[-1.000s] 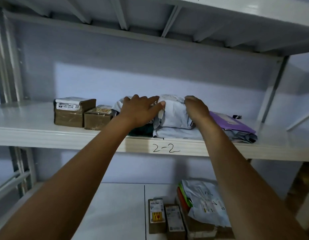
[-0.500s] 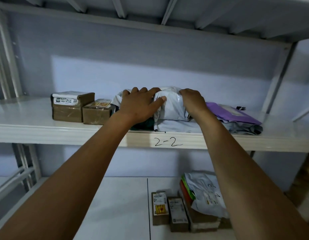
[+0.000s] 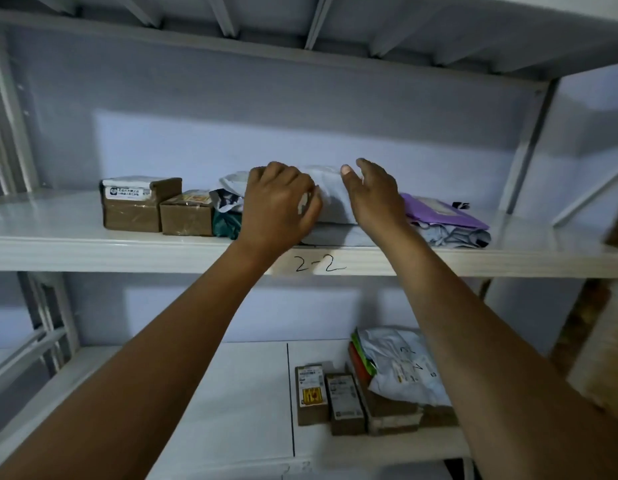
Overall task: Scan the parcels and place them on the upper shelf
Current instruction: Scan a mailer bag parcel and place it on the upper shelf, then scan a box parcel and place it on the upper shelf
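Grip change: left hand [image 3: 279, 206], flat before, now curls round grey parcel [image 3: 332, 202] between hands; right hand [image 3: 375, 194] opens, fingers lifted off

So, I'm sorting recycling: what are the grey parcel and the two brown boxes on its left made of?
Grey parcel: probably soft plastic film, matte, creased. Larger brown box and smaller brown box: apparently cardboard, with shiny tape and paper labels.

wall [image 3: 300, 133]: pale lilac | metal rack [image 3: 529, 143]: white | light: dim, maybe from above
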